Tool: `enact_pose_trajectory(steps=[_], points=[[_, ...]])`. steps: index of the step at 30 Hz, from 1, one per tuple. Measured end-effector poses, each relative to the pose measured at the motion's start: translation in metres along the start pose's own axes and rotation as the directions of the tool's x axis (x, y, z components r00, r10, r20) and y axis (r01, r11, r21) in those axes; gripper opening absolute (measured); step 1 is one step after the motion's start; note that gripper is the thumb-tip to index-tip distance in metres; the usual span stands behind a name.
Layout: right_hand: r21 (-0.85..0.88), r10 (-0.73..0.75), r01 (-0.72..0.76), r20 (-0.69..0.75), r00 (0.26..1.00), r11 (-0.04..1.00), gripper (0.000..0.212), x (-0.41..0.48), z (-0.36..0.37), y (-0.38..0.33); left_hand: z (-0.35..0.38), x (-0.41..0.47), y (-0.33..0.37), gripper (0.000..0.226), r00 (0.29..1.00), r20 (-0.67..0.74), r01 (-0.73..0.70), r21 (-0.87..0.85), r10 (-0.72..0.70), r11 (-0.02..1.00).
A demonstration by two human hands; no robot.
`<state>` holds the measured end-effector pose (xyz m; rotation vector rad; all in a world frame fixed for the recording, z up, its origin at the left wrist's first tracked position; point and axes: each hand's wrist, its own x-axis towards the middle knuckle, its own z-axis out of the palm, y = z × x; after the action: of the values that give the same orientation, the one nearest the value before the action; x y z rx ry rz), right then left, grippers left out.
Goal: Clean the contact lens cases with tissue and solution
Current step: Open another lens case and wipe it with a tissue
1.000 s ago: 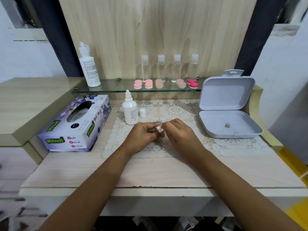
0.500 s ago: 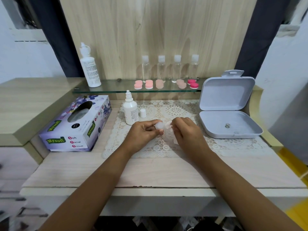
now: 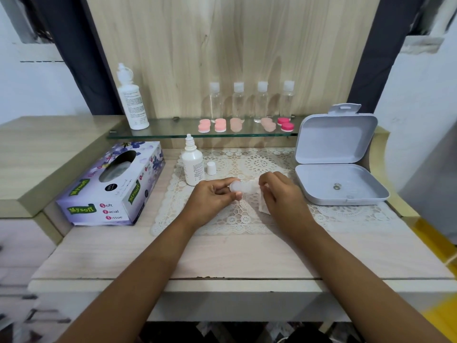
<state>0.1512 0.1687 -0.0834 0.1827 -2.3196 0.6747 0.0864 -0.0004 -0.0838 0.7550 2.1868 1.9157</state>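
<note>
The left hand (image 3: 212, 194) is pinching a pale translucent contact lens case (image 3: 241, 187) between thumb and curled fingers (image 3: 228, 182) — just above the lace mat (image 3: 235, 220) on the surface (image 3: 222, 256). The right hand (image 3: 282, 194) is closing its fingers on a white tissue (image 3: 262, 206) — pressing it against the case's other end.

The pale wood counter (image 3: 222, 256) carries a lace mat (image 3: 237, 221) at centre, a tissue box (image 3: 111, 186) to the left and an open grey case (image 3: 338, 179) to the right. On the mat's far left stand a dropper bottle (image 3: 192, 164) and its cap (image 3: 211, 168). Behind, a glass shelf (image 3: 173, 131) holds a tall bottle (image 3: 132, 101), four clear bottles (image 3: 251, 101) and pink lens cases (image 3: 244, 125).
</note>
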Motion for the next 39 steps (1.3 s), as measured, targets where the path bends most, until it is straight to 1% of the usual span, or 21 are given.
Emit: enact_pose_trajectory(steps=[3,5,7,9,12,14,16,18,20,22,26,29,33,36,38,39], points=[[-0.002,0.090,-0.090,-0.036,0.995,0.996,0.022,0.003,0.001,0.005,-0.001,0.001,0.000,0.038,1.000,-0.010,-0.029,0.038,0.029,0.999],[0.032,0.134,-0.133,-0.032,0.990,0.991,0.027,0.006,0.001,0.004,-0.001,0.001,0.000,0.035,0.998,-0.013,-0.054,0.051,0.055,0.997],[0.075,0.191,-0.193,0.030,0.981,0.978,0.029,0.007,0.000,0.000,-0.001,0.002,0.000,0.033,0.997,-0.008,-0.079,0.055,0.079,0.995],[0.127,0.208,-0.223,0.123,0.970,0.966,0.026,0.006,0.000,-0.002,-0.001,0.002,0.001,0.032,0.995,-0.001,-0.097,0.056,0.097,0.994],[0.130,0.167,-0.191,0.173,0.971,0.973,0.021,0.004,0.001,-0.001,-0.002,0.001,0.002,0.031,0.994,0.021,-0.108,0.066,0.107,0.992],[0.127,0.115,-0.132,0.135,0.984,0.983,0.015,0.003,0.001,0.000,-0.001,0.001,0.001,0.027,0.995,0.034,-0.101,0.085,0.099,0.991],[0.103,0.042,-0.053,0.105,0.994,0.993,0.011,0.001,0.002,0.003,0.001,-0.001,0.001,0.020,0.994,0.025,-0.110,0.161,0.108,0.981],[0.083,0.006,-0.017,0.133,0.991,0.996,0.012,0.000,0.003,0.006,0.002,-0.002,-0.001,0.022,0.990,0.014,-0.140,0.343,0.144,0.929],[0.057,0.014,-0.023,0.155,0.988,0.998,0.015,-0.002,0.003,0.007,0.001,-0.001,-0.004,0.036,0.983,0.029,-0.166,0.545,0.180,0.822],[0.015,0.030,-0.033,0.171,0.985,0.999,0.020,-0.003,0.002,0.005,-0.001,0.000,-0.009,0.045,0.979,0.048,-0.179,0.671,0.199,0.720],[-0.147,0.087,-0.054,0.227,0.970,0.988,0.048,-0.007,-0.004,-0.002,-0.004,0.002,-0.015,0.034,0.984,0.074,-0.164,0.733,0.163,0.660],[-0.214,0.134,-0.078,0.261,0.956,0.974,0.058,-0.008,-0.005,-0.001,-0.004,0.003,-0.015,0.031,0.985,0.078,-0.158,0.751,0.152,0.641],[-0.244,0.174,-0.109,0.263,0.949,0.964,0.051,-0.007,-0.003,0.003,-0.005,0.001,-0.012,0.045,0.988,0.080,-0.147,0.774,0.136,0.616],[-0.219,0.181,-0.129,0.235,0.955,0.967,0.044,-0.006,-0.003,0.005,-0.006,0.000,-0.012,0.056,0.991,0.077,-0.127,0.819,0.112,0.559],[-0.216,0.174,-0.127,0.217,0.961,0.968,0.036,-0.006,-0.002,0.006,-0.006,-0.001,-0.014,0.055,0.992,0.081,-0.123,0.829,0.100,0.546],[-0.222,0.170,-0.122,0.211,0.963,0.967,0.029,-0.006,-0.002,0.007,-0.006,-0.001,-0.015,0.052,0.992,0.079,-0.121,0.826,0.099,0.551]])
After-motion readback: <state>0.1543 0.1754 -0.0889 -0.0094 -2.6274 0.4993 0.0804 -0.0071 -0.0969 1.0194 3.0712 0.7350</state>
